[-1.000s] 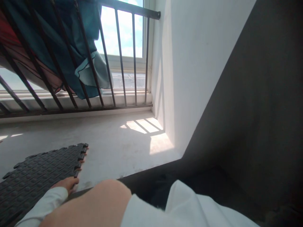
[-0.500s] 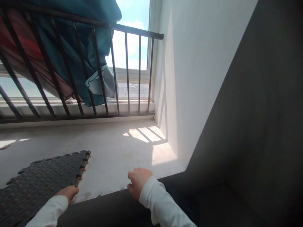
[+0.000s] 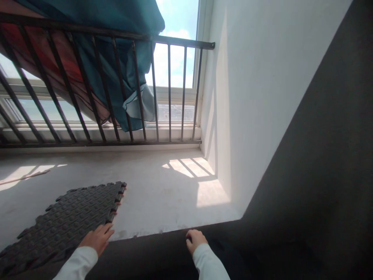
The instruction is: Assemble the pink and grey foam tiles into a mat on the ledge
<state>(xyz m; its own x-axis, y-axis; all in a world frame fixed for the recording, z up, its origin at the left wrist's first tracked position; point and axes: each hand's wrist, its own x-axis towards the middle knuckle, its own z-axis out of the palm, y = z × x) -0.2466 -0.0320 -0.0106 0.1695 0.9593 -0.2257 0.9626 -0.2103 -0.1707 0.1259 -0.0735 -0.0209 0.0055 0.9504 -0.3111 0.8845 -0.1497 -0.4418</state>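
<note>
At the mat (image 3: 72,217), left hand (image 3: 97,238), fingers (image 3: 105,228) now spread

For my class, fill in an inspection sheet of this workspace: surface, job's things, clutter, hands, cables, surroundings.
Surface: pale ledge, partly sunlit, marked along its front edge.
Job's things: dark studded mat with toothed edges, on the ledge.
Clutter: thin strip at far left.
Left hand: at the mat's right edge; grip unclear.
Right hand: fingers curled, near the ledge's front edge; contact unclear.
Cables: nothing seen.
Surroundings: dark railing, cloth behind its bars, window, white wall.
</note>
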